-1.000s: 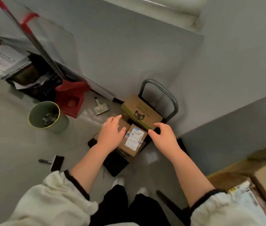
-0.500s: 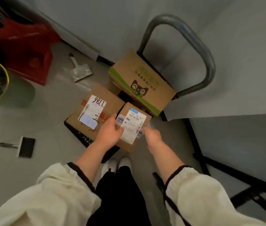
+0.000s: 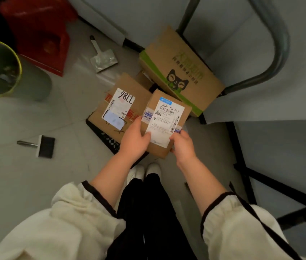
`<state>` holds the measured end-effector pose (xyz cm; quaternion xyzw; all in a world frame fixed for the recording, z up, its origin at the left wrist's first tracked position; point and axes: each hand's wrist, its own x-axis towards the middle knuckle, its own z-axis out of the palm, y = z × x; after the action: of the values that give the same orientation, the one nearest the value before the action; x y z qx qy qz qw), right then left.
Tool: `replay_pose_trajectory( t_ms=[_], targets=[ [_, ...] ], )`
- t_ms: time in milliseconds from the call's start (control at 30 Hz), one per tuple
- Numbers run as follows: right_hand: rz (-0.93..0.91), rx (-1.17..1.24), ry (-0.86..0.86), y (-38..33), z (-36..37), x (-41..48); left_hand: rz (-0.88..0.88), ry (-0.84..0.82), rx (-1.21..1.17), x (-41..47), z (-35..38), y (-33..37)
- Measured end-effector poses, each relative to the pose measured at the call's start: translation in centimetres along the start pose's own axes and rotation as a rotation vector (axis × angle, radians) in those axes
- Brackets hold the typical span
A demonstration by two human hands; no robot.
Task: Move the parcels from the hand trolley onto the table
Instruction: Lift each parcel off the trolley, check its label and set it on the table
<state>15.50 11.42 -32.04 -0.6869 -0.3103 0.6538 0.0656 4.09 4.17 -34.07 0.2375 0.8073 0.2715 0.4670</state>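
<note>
**Over the trolley deck, both hands on the small parcel**

Low on the hand trolley (image 3: 105,136), only a strip of black gridded deck shows; the rest lies under cardboard. The left hand (image 3: 133,140) grips the small parcel (image 3: 164,147) along its left edge, thumb laid on the white shipping label, fingers hidden beneath. The right hand (image 3: 183,147) pinches the near right corner, thumb on top; its other fingers are out of sight under the box. Whether the small parcel is lifted clear or resting on the stack cannot be told from above. It overlaps the flat parcel (image 3: 129,87), whose label bears large handwritten digits and whose red print is partly covered. Behind both sits the cat-face box (image 3: 181,71), tilted against the grey handle (image 3: 277,53), which runs out of frame at the top. A further bit of cardboard peeks between the boxes, too little to identify.

On the floor to the left lie a scraper (image 3: 102,57) and a brush (image 3: 42,146). The green bin (image 3: 0,70) is cut by the left edge, its contents dim. The red object (image 3: 39,30) is cropped at the top and hard to name. Black frame bars (image 3: 245,166) at the right leave the picture.
</note>
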Motion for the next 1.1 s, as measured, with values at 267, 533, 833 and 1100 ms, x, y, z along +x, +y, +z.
replay_pose_trajectory(
  t_ms=[267, 533, 833, 1100],
  targets=[
    [-0.248, 0.004, -0.192, -9.2, -1.6, -15.1, 0.122, 0.219, -0.099, -10.7, -9.8, 9.9],
    [-0.568, -0.002, -0.353, -18.2, -4.0, -30.3, 0.353, 0.363, -0.28, -23.4, -19.7, 21.1],
    [-0.69, -0.013, -0.393, -17.7, -5.0, -37.2, 0.468, 0.461, -0.313, -31.3, -21.4, 23.4],
    [-0.355, 0.505, -0.609, -19.0, -4.6, -37.2, 0.639, 0.737, 0.076, -33.8, -21.4, 28.2]
  ],
)
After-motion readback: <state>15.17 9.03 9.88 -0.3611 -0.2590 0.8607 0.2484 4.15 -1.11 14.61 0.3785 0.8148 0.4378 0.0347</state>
